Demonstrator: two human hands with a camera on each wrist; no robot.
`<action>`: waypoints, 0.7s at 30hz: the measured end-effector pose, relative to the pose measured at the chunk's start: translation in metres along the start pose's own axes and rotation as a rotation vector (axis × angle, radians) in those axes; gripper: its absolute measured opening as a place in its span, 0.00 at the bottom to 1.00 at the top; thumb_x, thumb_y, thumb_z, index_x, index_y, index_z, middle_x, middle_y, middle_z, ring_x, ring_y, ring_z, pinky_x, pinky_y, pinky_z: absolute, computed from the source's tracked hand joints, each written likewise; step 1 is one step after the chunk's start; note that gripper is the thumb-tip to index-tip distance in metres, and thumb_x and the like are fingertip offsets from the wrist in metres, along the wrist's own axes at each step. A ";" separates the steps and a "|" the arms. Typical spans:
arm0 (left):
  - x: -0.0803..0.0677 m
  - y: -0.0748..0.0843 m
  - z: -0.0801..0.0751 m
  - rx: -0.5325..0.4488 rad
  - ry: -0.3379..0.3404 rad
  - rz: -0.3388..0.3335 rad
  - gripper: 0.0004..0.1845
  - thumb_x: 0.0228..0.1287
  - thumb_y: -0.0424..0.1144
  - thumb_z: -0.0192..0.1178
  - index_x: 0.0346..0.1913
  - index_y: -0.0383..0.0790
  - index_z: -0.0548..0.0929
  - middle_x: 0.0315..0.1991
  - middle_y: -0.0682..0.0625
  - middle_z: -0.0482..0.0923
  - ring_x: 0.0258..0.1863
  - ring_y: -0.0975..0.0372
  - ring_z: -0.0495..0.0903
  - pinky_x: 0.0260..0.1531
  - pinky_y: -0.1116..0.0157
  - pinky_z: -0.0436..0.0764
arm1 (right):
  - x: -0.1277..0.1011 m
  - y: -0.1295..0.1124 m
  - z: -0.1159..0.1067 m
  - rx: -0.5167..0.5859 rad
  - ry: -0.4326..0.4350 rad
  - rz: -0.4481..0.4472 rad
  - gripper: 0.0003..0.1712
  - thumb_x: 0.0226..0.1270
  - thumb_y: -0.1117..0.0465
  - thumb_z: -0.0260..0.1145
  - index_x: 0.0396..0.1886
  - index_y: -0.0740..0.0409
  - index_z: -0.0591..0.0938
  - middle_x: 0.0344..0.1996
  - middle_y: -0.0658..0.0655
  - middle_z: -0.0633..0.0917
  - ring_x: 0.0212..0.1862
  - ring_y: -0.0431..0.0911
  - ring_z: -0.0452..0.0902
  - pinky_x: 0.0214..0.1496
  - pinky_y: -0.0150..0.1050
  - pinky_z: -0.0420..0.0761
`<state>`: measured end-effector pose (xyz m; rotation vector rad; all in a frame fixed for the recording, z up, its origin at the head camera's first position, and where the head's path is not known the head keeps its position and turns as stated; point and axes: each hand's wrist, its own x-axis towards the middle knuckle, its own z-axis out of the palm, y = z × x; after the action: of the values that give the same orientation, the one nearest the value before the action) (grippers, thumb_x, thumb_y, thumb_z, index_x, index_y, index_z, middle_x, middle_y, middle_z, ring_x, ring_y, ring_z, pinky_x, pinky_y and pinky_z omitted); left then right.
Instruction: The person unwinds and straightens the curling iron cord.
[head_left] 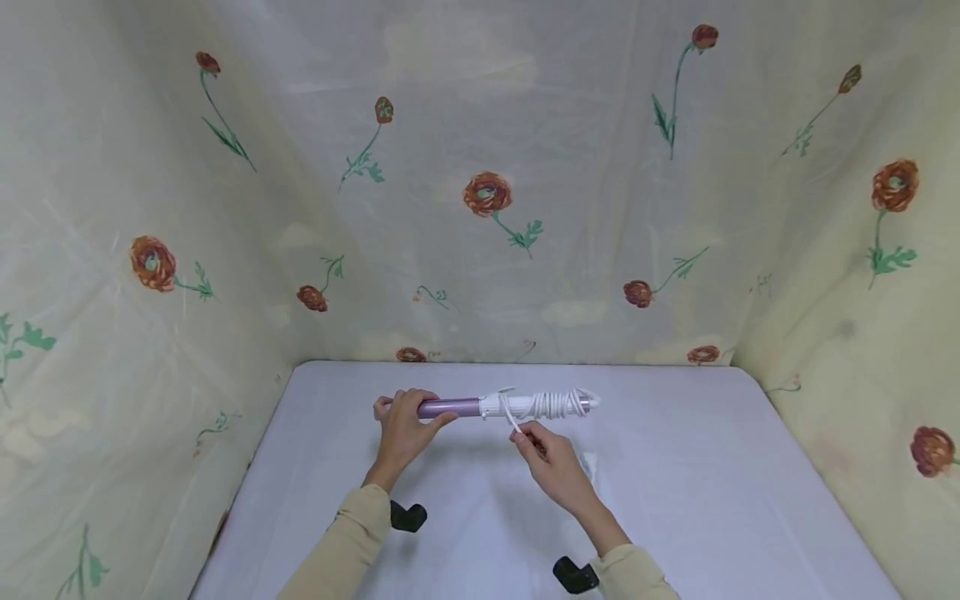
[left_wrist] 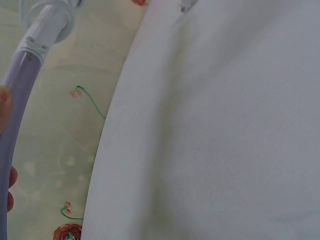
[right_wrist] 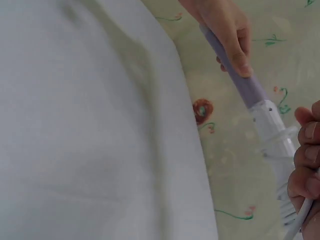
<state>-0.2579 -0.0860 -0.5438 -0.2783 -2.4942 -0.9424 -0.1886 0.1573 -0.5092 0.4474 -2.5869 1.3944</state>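
Note:
A rod-shaped appliance with a lavender tube (head_left: 459,407) and a white section is held level above the table. White cord (head_left: 555,406) is wound in several turns round its right-hand part. My left hand (head_left: 405,429) grips the lavender tube near its left end, with the thumb lying along it. Just below the coils, my right hand (head_left: 553,468) pinches a length of the cord between curled fingers. The right wrist view shows the cord (right_wrist: 301,220) running out below those fingers. A small white piece (head_left: 589,467) is partly hidden behind the right hand; its kind is unclear.
A white-covered table (head_left: 712,467) lies below, with rounded far corners. Flower-patterned cloth (head_left: 570,167) hangs behind it and along both sides. Black angular pieces (head_left: 408,517) show near both sleeves.

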 end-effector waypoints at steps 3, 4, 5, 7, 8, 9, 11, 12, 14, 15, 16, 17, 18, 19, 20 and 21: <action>0.000 0.001 0.000 0.014 -0.011 0.015 0.24 0.46 0.58 0.70 0.41 0.44 0.82 0.37 0.48 0.84 0.38 0.57 0.73 0.55 0.45 0.50 | 0.005 -0.003 -0.016 -0.166 -0.021 -0.089 0.06 0.68 0.59 0.60 0.33 0.53 0.81 0.20 0.44 0.77 0.22 0.33 0.65 0.25 0.28 0.70; 0.000 0.001 0.000 0.020 -0.014 0.019 0.24 0.46 0.58 0.70 0.40 0.44 0.82 0.36 0.48 0.84 0.38 0.57 0.73 0.55 0.45 0.50 | 0.007 -0.005 -0.021 -0.226 -0.033 -0.113 0.06 0.68 0.59 0.60 0.31 0.52 0.80 0.18 0.43 0.75 0.21 0.32 0.64 0.24 0.28 0.68; -0.001 0.001 0.000 0.027 -0.017 0.025 0.24 0.45 0.58 0.71 0.40 0.45 0.82 0.36 0.49 0.83 0.38 0.58 0.73 0.55 0.45 0.50 | 0.009 -0.006 -0.027 -0.280 -0.048 -0.135 0.06 0.68 0.59 0.61 0.30 0.52 0.80 0.17 0.42 0.73 0.20 0.32 0.63 0.22 0.27 0.66; -0.002 0.001 0.000 0.037 -0.023 0.032 0.24 0.45 0.59 0.70 0.40 0.45 0.82 0.36 0.50 0.83 0.38 0.58 0.73 0.56 0.45 0.51 | 0.014 -0.008 -0.037 -0.379 -0.076 -0.163 0.06 0.67 0.58 0.61 0.29 0.50 0.80 0.16 0.41 0.71 0.19 0.32 0.61 0.21 0.28 0.63; -0.002 0.000 0.000 0.042 -0.024 0.034 0.24 0.45 0.59 0.70 0.40 0.46 0.82 0.36 0.51 0.83 0.38 0.58 0.73 0.56 0.45 0.51 | 0.017 -0.009 -0.041 -0.419 -0.090 -0.170 0.06 0.67 0.57 0.61 0.30 0.50 0.80 0.16 0.40 0.71 0.19 0.32 0.61 0.21 0.28 0.63; -0.003 0.000 0.000 0.045 -0.024 0.037 0.24 0.45 0.59 0.70 0.40 0.46 0.83 0.36 0.51 0.83 0.38 0.58 0.73 0.56 0.45 0.51 | 0.020 -0.010 -0.046 -0.449 -0.104 -0.180 0.05 0.67 0.57 0.61 0.32 0.50 0.81 0.18 0.40 0.73 0.20 0.33 0.62 0.22 0.28 0.64; -0.003 -0.001 0.000 0.045 -0.024 0.044 0.24 0.45 0.59 0.70 0.40 0.47 0.83 0.36 0.51 0.83 0.38 0.59 0.73 0.56 0.45 0.51 | 0.026 -0.011 -0.055 -0.495 -0.121 -0.208 0.06 0.67 0.57 0.62 0.35 0.52 0.82 0.21 0.42 0.78 0.22 0.33 0.65 0.24 0.28 0.67; -0.003 -0.001 -0.001 0.041 -0.025 0.050 0.24 0.45 0.59 0.70 0.40 0.47 0.83 0.36 0.51 0.83 0.38 0.59 0.73 0.56 0.45 0.51 | 0.029 -0.011 -0.059 -0.511 -0.126 -0.223 0.06 0.67 0.56 0.62 0.36 0.52 0.83 0.23 0.42 0.80 0.23 0.33 0.67 0.26 0.29 0.70; -0.002 -0.001 -0.001 0.041 -0.026 0.062 0.24 0.45 0.60 0.70 0.40 0.47 0.83 0.36 0.52 0.83 0.38 0.59 0.74 0.56 0.46 0.51 | 0.036 -0.010 -0.068 -0.527 -0.133 -0.254 0.07 0.67 0.56 0.62 0.38 0.53 0.84 0.28 0.45 0.84 0.26 0.35 0.72 0.30 0.33 0.75; -0.002 -0.001 -0.002 0.040 -0.030 0.066 0.24 0.45 0.60 0.69 0.40 0.47 0.83 0.36 0.52 0.83 0.38 0.59 0.74 0.56 0.46 0.51 | 0.039 -0.009 -0.072 -0.528 -0.134 -0.268 0.07 0.67 0.57 0.62 0.38 0.53 0.84 0.30 0.47 0.85 0.28 0.36 0.75 0.33 0.35 0.77; -0.001 -0.001 -0.002 0.038 -0.033 0.070 0.24 0.45 0.61 0.69 0.40 0.47 0.83 0.36 0.52 0.83 0.38 0.59 0.74 0.55 0.46 0.51 | 0.042 -0.008 -0.076 -0.523 -0.138 -0.281 0.07 0.67 0.57 0.62 0.37 0.53 0.84 0.31 0.48 0.86 0.30 0.37 0.77 0.36 0.38 0.78; -0.001 -0.001 -0.003 0.039 -0.035 0.073 0.24 0.45 0.61 0.69 0.40 0.48 0.83 0.36 0.52 0.83 0.38 0.60 0.74 0.55 0.46 0.52 | 0.045 -0.007 -0.080 -0.511 -0.146 -0.288 0.06 0.67 0.58 0.62 0.37 0.53 0.84 0.32 0.48 0.86 0.32 0.39 0.78 0.38 0.40 0.79; -0.001 -0.001 -0.003 0.035 -0.039 0.073 0.24 0.45 0.61 0.69 0.40 0.48 0.83 0.36 0.52 0.83 0.38 0.59 0.74 0.56 0.46 0.52 | 0.048 -0.005 -0.084 -0.498 -0.158 -0.291 0.06 0.67 0.58 0.62 0.37 0.53 0.84 0.33 0.49 0.86 0.34 0.40 0.79 0.40 0.42 0.80; 0.000 -0.001 -0.004 0.029 -0.041 0.072 0.24 0.45 0.61 0.69 0.40 0.47 0.83 0.36 0.52 0.83 0.38 0.59 0.74 0.56 0.46 0.51 | 0.051 -0.003 -0.087 -0.486 -0.170 -0.291 0.06 0.67 0.58 0.61 0.37 0.53 0.84 0.33 0.49 0.86 0.35 0.40 0.79 0.41 0.42 0.80; 0.000 -0.002 -0.005 0.025 -0.042 0.071 0.24 0.45 0.60 0.70 0.40 0.47 0.83 0.36 0.52 0.84 0.38 0.59 0.75 0.56 0.46 0.51 | 0.054 -0.002 -0.090 -0.466 -0.184 -0.291 0.06 0.67 0.59 0.61 0.38 0.53 0.83 0.34 0.49 0.86 0.35 0.40 0.79 0.42 0.43 0.79; 0.000 -0.002 -0.006 0.016 -0.043 0.069 0.24 0.45 0.60 0.70 0.40 0.47 0.83 0.36 0.52 0.84 0.38 0.59 0.75 0.56 0.46 0.51 | 0.056 0.000 -0.093 -0.445 -0.198 -0.288 0.06 0.67 0.59 0.61 0.38 0.53 0.83 0.34 0.49 0.86 0.35 0.40 0.79 0.42 0.42 0.79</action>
<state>-0.2569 -0.0912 -0.5411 -0.3803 -2.5126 -0.8969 -0.2410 0.2251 -0.4424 0.8723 -2.7335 0.6870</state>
